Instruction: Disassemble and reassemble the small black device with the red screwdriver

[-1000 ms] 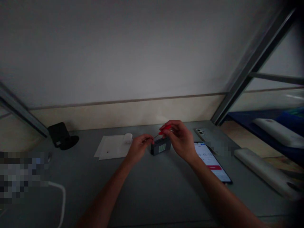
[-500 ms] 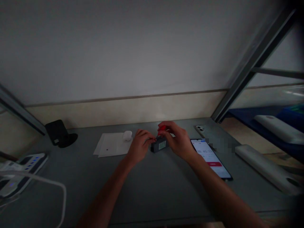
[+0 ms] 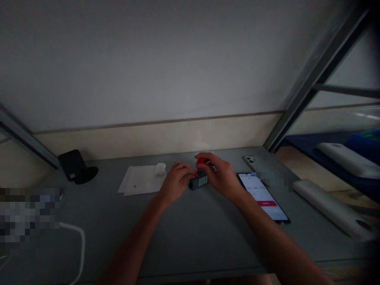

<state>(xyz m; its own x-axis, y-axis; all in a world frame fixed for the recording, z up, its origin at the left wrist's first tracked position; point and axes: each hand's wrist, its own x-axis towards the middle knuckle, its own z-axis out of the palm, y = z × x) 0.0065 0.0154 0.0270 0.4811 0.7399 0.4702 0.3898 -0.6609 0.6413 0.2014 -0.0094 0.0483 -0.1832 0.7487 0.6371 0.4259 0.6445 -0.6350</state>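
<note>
Mid-table, a small dark grey box [image 3: 198,182] with a pale printed label faces me. My left hand [image 3: 177,180] is closed, its fingertips pinching at the box's upper left end. A small red rounded object [image 3: 201,161] is held in the fingers of my right hand [image 3: 219,174], just above the top of the box. My right fingers cover part of the red object and the box's right end, so the red object's exact kind does not show.
White paper sheets [image 3: 139,184] lie to the left, a white earbud case [image 3: 160,169] on them. A black stand [image 3: 77,168] is farther left, near a white cable [image 3: 80,241]. On the right are a lit phone [image 3: 265,198], a second phone [image 3: 249,160] and a long pale object [image 3: 329,206].
The red object and my right fingers have shifted slightly left over the box. My left hand holds nearly the same place at the box's end.
</note>
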